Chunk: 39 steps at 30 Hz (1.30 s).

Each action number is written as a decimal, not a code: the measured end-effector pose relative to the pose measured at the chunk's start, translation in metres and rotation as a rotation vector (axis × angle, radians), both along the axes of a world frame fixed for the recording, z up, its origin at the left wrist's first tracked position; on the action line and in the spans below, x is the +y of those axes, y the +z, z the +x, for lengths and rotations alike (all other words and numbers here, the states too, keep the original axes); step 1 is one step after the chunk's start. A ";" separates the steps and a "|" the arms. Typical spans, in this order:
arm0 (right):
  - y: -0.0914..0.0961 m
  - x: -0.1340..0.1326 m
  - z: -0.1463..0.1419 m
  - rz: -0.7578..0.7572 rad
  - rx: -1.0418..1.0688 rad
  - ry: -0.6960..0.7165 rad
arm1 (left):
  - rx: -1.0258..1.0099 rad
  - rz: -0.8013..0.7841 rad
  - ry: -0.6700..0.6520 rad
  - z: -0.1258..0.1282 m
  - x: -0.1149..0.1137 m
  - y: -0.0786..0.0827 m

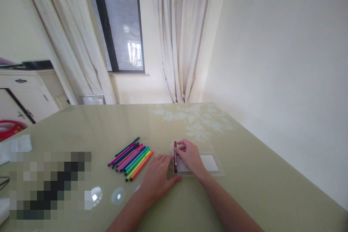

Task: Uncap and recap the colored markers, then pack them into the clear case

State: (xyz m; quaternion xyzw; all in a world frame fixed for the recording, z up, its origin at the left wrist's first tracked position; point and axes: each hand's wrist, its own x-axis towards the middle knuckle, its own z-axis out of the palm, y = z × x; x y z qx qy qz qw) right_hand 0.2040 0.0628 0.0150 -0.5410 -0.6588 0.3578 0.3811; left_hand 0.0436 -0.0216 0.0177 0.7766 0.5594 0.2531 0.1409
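Note:
My right hand point(190, 157) pinches a dark red marker point(175, 157) and holds it at the left edge of a clear plastic case point(214, 170) with a white insert, lying flat on the table. My left hand point(157, 177) rests flat on the table just left of the case, fingers stretched out, its thumb touching the case's near corner. A row of several coloured markers point(132, 157) lies side by side on the table to the left of my left hand.
The olive-green glossy table point(244, 145) runs to a cream wall on the right. A window with curtains point(176, 36) is beyond the far edge. A white cabinet point(24, 90) and a red object point(9, 128) stand at the left; a white cloth point(19, 143) lies near the left edge.

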 end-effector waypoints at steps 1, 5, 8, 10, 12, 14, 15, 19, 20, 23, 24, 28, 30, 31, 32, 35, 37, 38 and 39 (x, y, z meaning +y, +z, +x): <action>0.000 -0.001 -0.001 0.018 -0.033 -0.001 | 0.006 0.002 0.000 0.000 0.000 0.000; 0.001 -0.005 -0.005 0.084 -0.140 0.016 | 0.038 0.008 -0.003 0.001 -0.001 0.001; 0.001 -0.006 -0.005 0.149 -0.208 0.039 | 0.066 0.021 -0.013 0.001 -0.002 0.001; 0.003 -0.006 -0.004 0.185 -0.271 0.051 | 0.086 0.034 -0.015 0.001 -0.002 0.001; 0.005 -0.007 -0.002 0.203 -0.361 0.062 | 0.111 0.052 -0.016 0.001 -0.002 0.002; 0.007 -0.008 0.000 0.203 -0.449 0.079 | 0.131 0.066 -0.018 0.001 -0.003 0.002; 0.008 -0.009 0.001 0.197 -0.480 0.088 | 0.136 0.069 -0.019 0.001 -0.003 0.002; 0.008 -0.009 0.003 0.182 -0.497 0.106 | 0.119 0.071 -0.035 0.002 -0.003 0.004; 0.008 -0.009 0.004 0.183 -0.483 0.116 | 0.101 0.077 -0.041 0.001 -0.003 0.005; 0.010 -0.006 0.008 0.190 -0.403 0.143 | 0.052 0.092 0.029 -0.011 0.002 0.011; 0.011 -0.005 0.009 0.191 -0.370 0.133 | 0.067 0.093 0.098 -0.017 0.004 0.013; 0.017 0.001 0.019 0.203 -0.279 0.019 | 0.292 0.087 0.421 -0.044 0.011 0.018; 0.019 0.004 0.024 0.215 -0.272 -0.023 | 0.372 0.062 0.483 -0.053 0.012 0.017; 0.020 0.004 0.025 0.217 -0.274 -0.036 | 0.384 0.045 0.479 -0.055 0.012 0.016; 0.020 0.005 0.026 0.219 -0.276 -0.044 | 0.383 0.034 0.458 -0.056 0.013 0.014; 0.019 0.004 0.027 0.230 -0.275 -0.044 | 0.346 0.048 0.361 -0.052 0.013 0.008; 0.018 0.003 0.025 0.236 -0.267 -0.031 | 0.327 0.070 0.324 -0.047 0.013 0.006; 0.017 0.003 0.024 0.239 -0.258 -0.019 | 0.313 0.077 0.315 -0.046 0.013 0.006; 0.017 0.002 0.022 0.240 -0.242 -0.005 | 0.289 0.076 0.309 -0.044 0.013 0.007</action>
